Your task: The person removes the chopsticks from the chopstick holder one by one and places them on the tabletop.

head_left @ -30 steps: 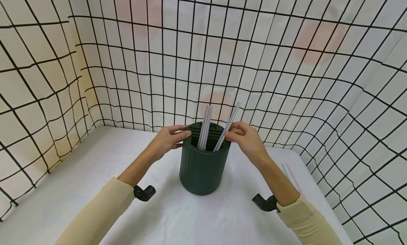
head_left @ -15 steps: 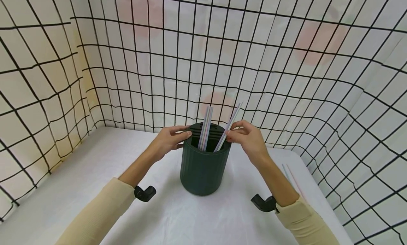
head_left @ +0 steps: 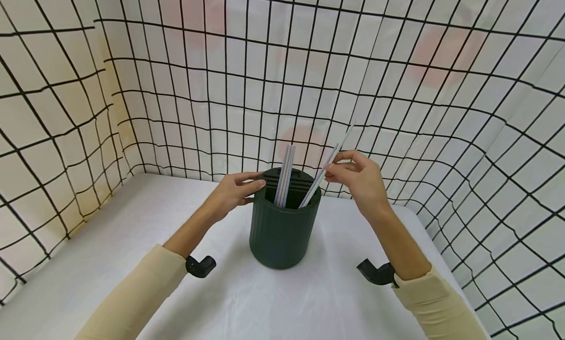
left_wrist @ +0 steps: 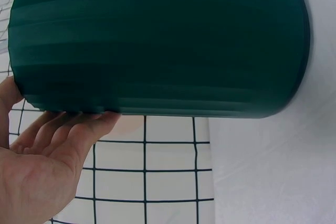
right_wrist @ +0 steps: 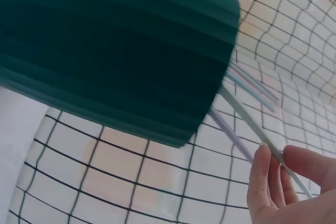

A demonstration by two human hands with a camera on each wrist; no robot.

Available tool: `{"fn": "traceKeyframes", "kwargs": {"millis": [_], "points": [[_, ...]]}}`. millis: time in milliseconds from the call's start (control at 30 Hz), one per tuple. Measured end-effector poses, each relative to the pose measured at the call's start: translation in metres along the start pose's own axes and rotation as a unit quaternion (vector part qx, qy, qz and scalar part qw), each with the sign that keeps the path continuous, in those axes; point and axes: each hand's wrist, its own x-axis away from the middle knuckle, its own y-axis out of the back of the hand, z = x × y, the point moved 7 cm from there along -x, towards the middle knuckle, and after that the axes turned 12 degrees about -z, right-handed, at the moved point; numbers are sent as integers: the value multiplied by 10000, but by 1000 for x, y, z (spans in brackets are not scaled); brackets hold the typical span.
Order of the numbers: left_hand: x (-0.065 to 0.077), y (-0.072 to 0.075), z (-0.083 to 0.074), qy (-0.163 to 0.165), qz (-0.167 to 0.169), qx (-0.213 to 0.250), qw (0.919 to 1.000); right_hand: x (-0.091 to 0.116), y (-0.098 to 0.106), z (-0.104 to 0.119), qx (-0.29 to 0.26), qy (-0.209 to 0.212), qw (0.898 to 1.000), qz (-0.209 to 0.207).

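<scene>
A dark green ribbed container (head_left: 282, 237) stands upright on the white table. My left hand (head_left: 234, 190) grips its left rim, thumb at the top edge and fingers along the outer wall, as the left wrist view confirms. Over the right side of the rim, my right hand (head_left: 362, 183) pinches a pale green straw (right_wrist: 244, 113) between thumb and fingertips. That straw slants up to the right, its lower end still inside the container. A lilac straw (right_wrist: 231, 135) leans beside it. Several pastel straws (head_left: 284, 175) stand bundled left of centre. Their lower ends are hidden inside.
Black wire mesh (head_left: 247, 85) rises behind and on both sides of the white table (head_left: 212, 300), with pale cloth beyond it. Black camera mounts sit on both wrists, the left mount (head_left: 200, 266) and the right mount (head_left: 375, 272).
My right hand has moved up and right from the rim, sliding one straw higher than the others. My left hand and the container have stayed in place.
</scene>
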Motion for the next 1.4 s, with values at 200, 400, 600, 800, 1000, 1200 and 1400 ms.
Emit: {"fn": "traceKeyframes", "kwargs": {"millis": [200, 400, 600, 800, 1000, 1200, 1400], "points": [[1, 1, 0, 50, -25, -1, 10000, -2, 14, 23, -417, 143, 9988, -223], [0, 1, 0, 76, -47, -29, 10000, -7, 39, 39, -822, -132, 9940, -709], [0, 1, 0, 105, -56, 10, 9999, -14, 69, 44, -1082, -208, 9891, -972], [0, 0, 0, 93, -54, 18, 9999, -18, 96, 30, -1030, -279, 9889, -1037], [-1, -1, 0, 109, -39, 61, 9999, -15, 118, 9, -803, -495, 9913, -916], [-1, -2, 0, 66, -50, 55, 10000, -10, 139, -15, 34, -698, 9938, -861], [-1, -1, 1, 72, -59, 33, 10000, -11, 160, -50, 1260, -776, 9873, -578]]}}
